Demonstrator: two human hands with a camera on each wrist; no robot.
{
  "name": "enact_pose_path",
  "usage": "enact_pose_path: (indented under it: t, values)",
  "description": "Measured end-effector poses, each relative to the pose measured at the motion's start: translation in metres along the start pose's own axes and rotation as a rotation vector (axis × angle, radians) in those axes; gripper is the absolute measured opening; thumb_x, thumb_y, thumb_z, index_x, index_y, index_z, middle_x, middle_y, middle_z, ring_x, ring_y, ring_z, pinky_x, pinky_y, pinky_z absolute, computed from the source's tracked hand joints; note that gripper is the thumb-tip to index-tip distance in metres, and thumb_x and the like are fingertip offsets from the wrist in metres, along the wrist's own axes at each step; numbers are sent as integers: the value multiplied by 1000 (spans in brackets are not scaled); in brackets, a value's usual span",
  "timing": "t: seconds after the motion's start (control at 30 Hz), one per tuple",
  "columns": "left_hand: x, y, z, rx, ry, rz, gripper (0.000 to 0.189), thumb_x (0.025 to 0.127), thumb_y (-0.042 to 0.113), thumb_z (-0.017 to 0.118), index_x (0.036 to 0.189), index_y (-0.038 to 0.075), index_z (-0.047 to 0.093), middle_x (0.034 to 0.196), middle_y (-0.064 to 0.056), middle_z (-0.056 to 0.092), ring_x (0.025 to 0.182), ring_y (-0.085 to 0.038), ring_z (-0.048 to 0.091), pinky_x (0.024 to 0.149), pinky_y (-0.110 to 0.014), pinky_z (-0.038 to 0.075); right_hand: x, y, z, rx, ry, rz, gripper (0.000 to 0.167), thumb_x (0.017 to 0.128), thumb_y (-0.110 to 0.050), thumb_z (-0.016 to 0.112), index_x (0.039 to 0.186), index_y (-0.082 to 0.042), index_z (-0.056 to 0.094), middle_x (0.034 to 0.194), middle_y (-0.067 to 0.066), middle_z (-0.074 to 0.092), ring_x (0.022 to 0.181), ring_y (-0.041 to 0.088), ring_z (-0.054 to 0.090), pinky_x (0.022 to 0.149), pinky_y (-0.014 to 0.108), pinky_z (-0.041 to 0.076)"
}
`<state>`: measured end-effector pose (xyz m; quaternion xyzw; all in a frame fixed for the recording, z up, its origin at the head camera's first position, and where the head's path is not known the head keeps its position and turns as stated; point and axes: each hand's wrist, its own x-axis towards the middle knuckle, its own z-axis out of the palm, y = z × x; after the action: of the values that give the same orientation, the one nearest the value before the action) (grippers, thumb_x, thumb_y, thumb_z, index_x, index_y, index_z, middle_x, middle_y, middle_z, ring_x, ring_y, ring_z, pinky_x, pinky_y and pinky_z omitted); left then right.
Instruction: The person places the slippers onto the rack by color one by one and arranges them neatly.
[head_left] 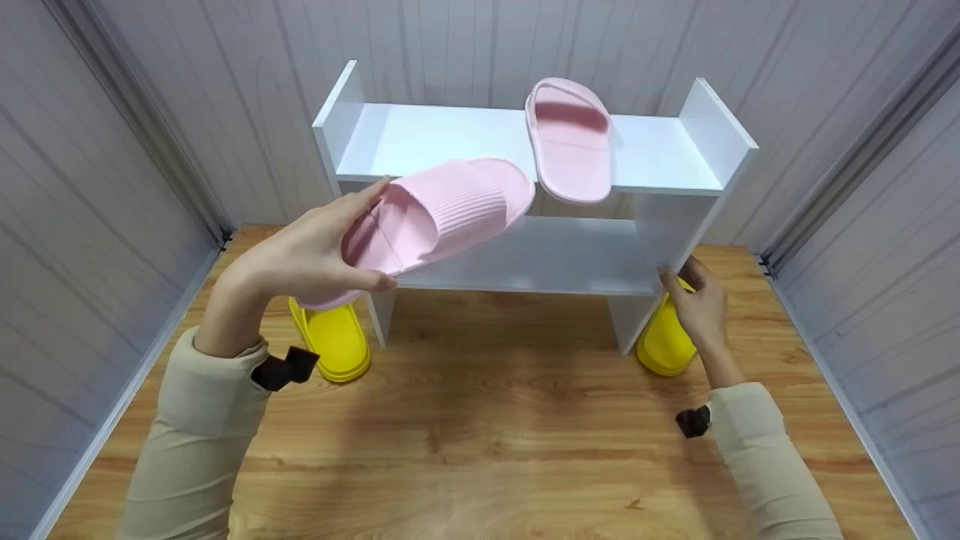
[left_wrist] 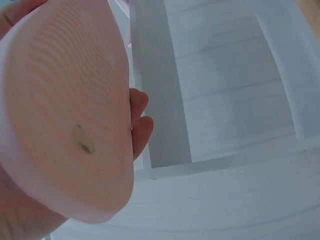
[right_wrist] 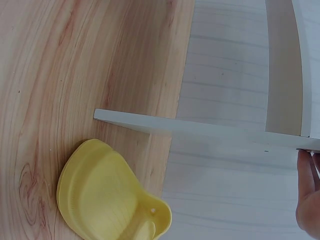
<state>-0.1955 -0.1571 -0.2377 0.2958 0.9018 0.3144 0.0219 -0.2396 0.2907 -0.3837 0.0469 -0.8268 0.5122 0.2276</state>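
Observation:
My left hand grips a pink slipper by its heel end and holds it up in front of a white shoe rack. In the left wrist view the slipper's ribbed sole shows, with fingertips past its edge. The matching pink slipper sits on the rack's top shelf, right of the middle, its toe end toward the wall. Low on the rack's right side panel, my right hand holds the panel, thumb at the front edge and fingers on the outer side.
A yellow slipper stands on the wooden floor by the rack's left leg, partly behind my left hand. Another yellow slipper is beside the right leg, below my right hand. Pale panelled walls enclose the space on three sides.

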Motion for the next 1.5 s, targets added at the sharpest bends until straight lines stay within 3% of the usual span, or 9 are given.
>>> enact_pose_path:
  t: [0.13,0.33,0.53,0.77,1.0,1.27,1.5]
  values:
    - [5,8,0,47,45,-58,96,70,30,72,142,8,12,131,-10,36,102,-24,40,84,-42,35,0,0,1,2,1,8,38,86,-16,56,121,1,52,113,17,56,105,24,51,84,34,43]
    - [11,21,0,165,58,-187,95,71,45,66,142,11,12,131,-11,37,101,-28,41,79,-46,38,1,2,0,16,-9,24,39,87,-17,56,121,0,52,113,18,55,106,26,50,85,35,42]
    - [19,34,1,268,127,-267,95,69,59,58,140,9,19,122,-16,45,97,-31,46,78,-49,38,7,24,-2,6,-21,39,42,86,-26,57,123,-7,52,116,12,55,108,23,49,86,35,41]
    - [37,48,3,393,176,-311,81,68,59,54,126,4,36,101,-14,52,86,-30,49,70,-45,43,10,33,-1,-5,3,15,42,85,-29,58,121,-8,54,113,11,57,105,22,50,84,34,43]
    - [61,52,4,459,184,-333,89,69,59,52,129,-4,32,111,-22,49,100,-33,40,80,-45,38,9,30,-2,-21,8,35,42,85,-28,59,121,-8,54,113,10,57,104,20,51,84,33,43]
    - [87,48,10,539,230,-356,97,71,59,49,130,-14,27,109,-24,53,95,-34,42,78,-39,37,1,4,-1,-11,2,10,38,87,-17,56,120,1,52,113,17,56,104,26,51,86,39,41]
    - [101,44,16,544,283,-421,99,70,63,50,131,-12,27,105,-25,54,97,-35,44,79,-40,38,-1,-1,-1,-14,7,40,38,87,-20,56,120,-2,53,112,15,56,105,22,51,83,30,42]
